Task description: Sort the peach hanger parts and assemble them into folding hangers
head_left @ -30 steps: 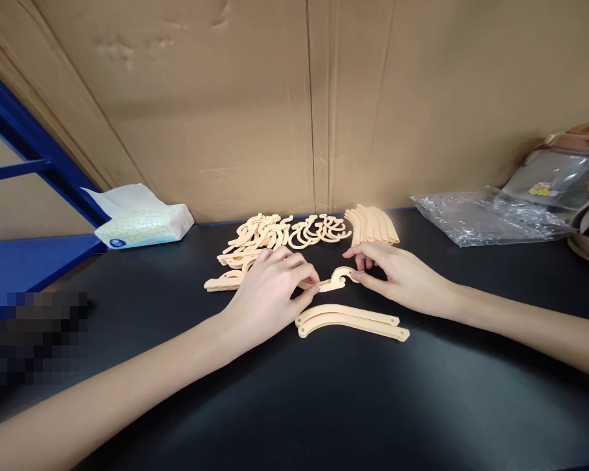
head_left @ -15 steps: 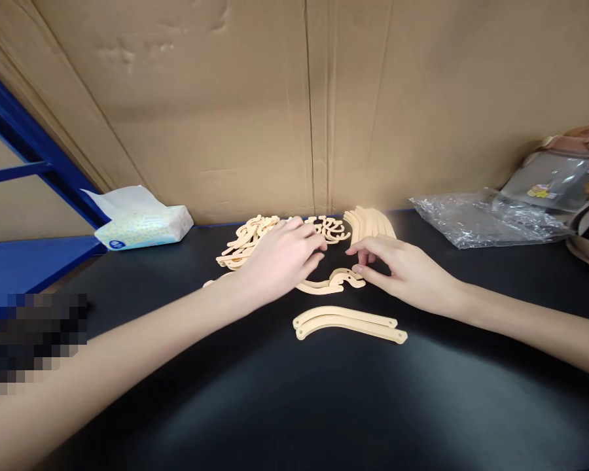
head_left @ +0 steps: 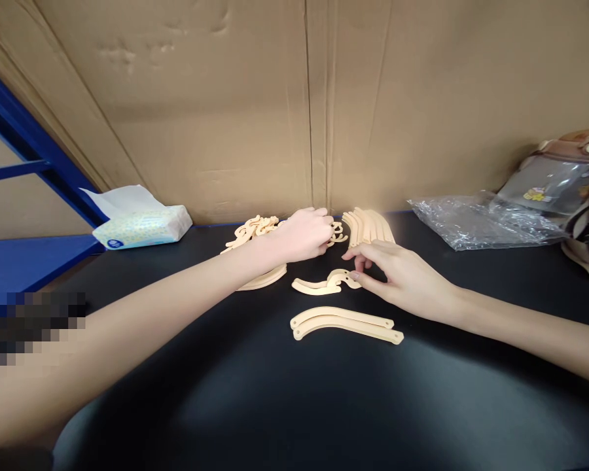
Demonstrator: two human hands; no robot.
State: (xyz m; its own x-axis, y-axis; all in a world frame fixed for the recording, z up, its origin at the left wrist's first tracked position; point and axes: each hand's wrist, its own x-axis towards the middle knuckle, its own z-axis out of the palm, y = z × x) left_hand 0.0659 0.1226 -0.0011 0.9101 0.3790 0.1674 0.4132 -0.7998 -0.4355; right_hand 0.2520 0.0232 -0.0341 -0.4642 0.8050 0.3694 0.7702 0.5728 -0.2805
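Note:
My left hand [head_left: 308, 232] is over the back of the table, at a pile of small curved wooden pieces [head_left: 338, 232]. Its fingers curl down and inward; what lies under them is hidden. My right hand [head_left: 392, 271] is low over the table with finger and thumb bent and a gap between them. The thumb tip is by the end of some small hooked wooden pieces [head_left: 319, 286]; whether it presses on them I cannot tell. Nearer to me, two long curved wooden strips [head_left: 346, 324] with holes at their ends lie side by side.
Behind my right hand stands a row of long curved strips [head_left: 370, 226]. More wooden pieces [head_left: 255, 229] are heaped to the left, partly behind my left arm. A tissue pack [head_left: 140, 226] is at left, a clear plastic bag [head_left: 485, 222] at right. Cardboard [head_left: 216, 118] backs the table.
My left hand has moved back and to the right, towards the small curved pieces, uncovering the hooked pieces and a curved strip near my forearm. My right hand has stayed nearly still.

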